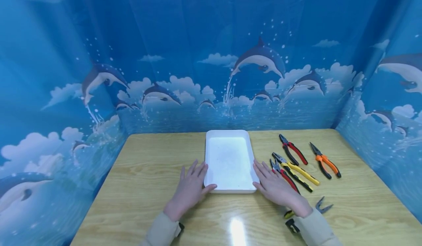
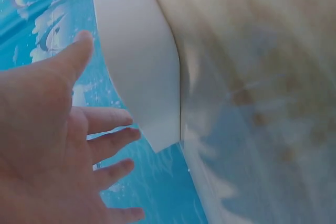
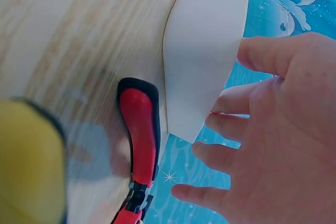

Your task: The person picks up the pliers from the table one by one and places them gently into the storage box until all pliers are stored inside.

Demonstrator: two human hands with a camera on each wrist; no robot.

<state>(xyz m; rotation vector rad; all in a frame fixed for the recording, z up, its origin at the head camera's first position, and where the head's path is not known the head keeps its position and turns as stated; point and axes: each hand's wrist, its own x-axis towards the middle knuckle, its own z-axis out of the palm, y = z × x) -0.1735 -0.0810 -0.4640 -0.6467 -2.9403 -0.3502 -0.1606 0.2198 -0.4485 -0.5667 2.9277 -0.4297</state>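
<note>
A white rectangular tray (image 1: 229, 192) lies on the wooden table, with nothing in it. My left hand (image 1: 190, 189) is at its near left corner, fingers extended and spread along the side. At the near right corner, the fingers of my right hand (image 1: 275, 187) are stretched out along the opposite side. Both wrist views show the tray's outer wall (image 2: 139, 61) beside the straight fingers. Just right of my right hand lie red-handled pliers (image 1: 289, 182), partly covered by it. Yellow-and-black pliers (image 1: 301, 172) lie beside those.
Farther back on the right are red-and-black pliers (image 1: 298, 153) and orange-handled long-nose pliers (image 1: 324, 161). Another pair of pliers (image 1: 324, 205) lies partly under my right forearm. A blue dolphin-print curtain (image 1: 184, 55) surrounds the wooden table (image 1: 148, 180) at the back and sides.
</note>
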